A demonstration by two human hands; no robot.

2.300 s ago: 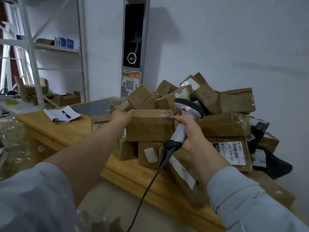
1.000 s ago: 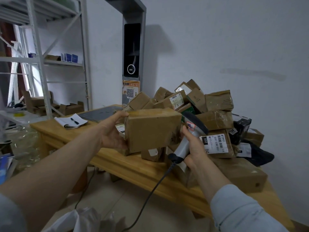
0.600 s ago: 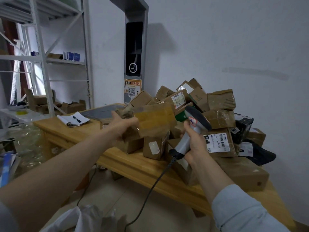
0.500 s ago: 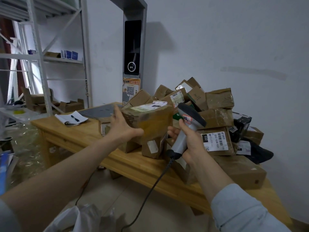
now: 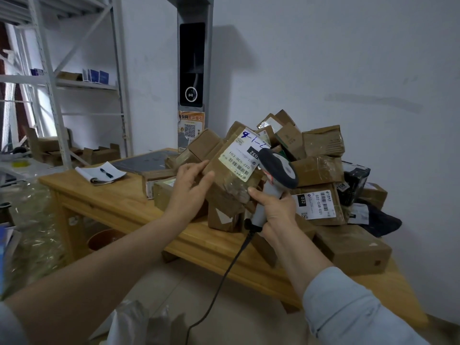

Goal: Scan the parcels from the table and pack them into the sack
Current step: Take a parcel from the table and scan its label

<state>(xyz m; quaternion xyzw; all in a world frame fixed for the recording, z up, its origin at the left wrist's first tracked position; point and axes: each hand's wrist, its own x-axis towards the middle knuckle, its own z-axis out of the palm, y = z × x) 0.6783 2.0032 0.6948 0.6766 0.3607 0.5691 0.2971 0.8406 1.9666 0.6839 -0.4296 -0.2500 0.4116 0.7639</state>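
My left hand point(image 5: 190, 185) grips a brown cardboard parcel point(image 5: 230, 178) by its left side, tilted so that its white barcode label faces me. My right hand point(image 5: 275, 210) is closed around the handle of a grey corded barcode scanner point(image 5: 278, 170), whose head sits right beside the label's right edge; two fingertips also touch the parcel's lower corner. Behind them a heap of taped brown parcels point(image 5: 321, 145) covers the right half of the wooden table point(image 5: 119, 200). The crumpled white rim of the sack point(image 5: 139, 322) shows at the bottom edge, below my arms.
A notebook with a pen point(image 5: 100, 173) and a dark flat pad point(image 5: 146, 161) lie on the table's left part. A metal shelf rack point(image 5: 59, 78) with boxes stands at the left. A tall grey kiosk point(image 5: 191, 78) stands behind the table. The scanner cable point(image 5: 219, 282) hangs toward the floor.
My left hand lifted the parcel off the heap and turned it, bringing the label from the top to face me. The scanner head has come up close to the label.
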